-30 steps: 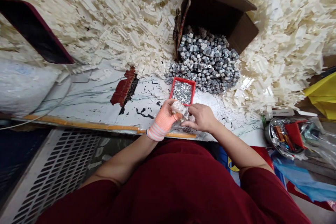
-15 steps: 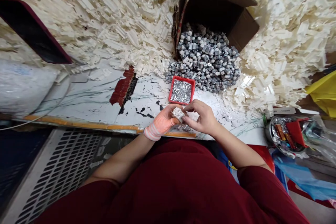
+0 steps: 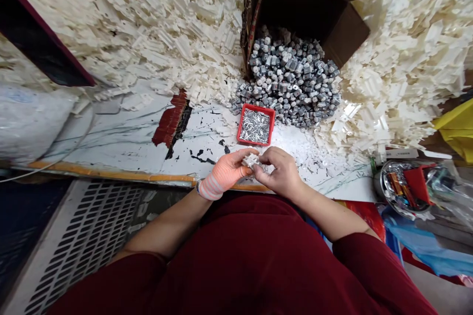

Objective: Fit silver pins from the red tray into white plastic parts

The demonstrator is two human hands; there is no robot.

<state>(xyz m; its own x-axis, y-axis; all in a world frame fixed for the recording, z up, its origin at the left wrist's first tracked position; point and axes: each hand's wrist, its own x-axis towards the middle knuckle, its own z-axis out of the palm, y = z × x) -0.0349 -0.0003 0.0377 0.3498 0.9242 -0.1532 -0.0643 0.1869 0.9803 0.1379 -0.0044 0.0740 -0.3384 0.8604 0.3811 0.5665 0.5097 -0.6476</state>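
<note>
while the gloved left hand point(image 3: 227, 172) grips a white plastic piece point(image 3: 251, 159) between thumb and fingers, seemingly to steady it, the bare right hand point(image 3: 278, 170) has thumb and forefinger nearly together at its right side; whether they pinch anything cannot be told. the piece is held over the bench's near edge, pale, blocky, uneven on top, finer detail unreadable. just beyond, presumably for short reach, stands a red tray point(image 3: 254, 144) of metal pins point(image 3: 254, 127), then grey parts point(image 3: 291, 83) heaped at a cardboard box point(image 3: 347, 37).

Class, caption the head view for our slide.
An orange-gloved left hand and bare right hand hold white plastic pieces near a square red tray of silvery pins.
</note>
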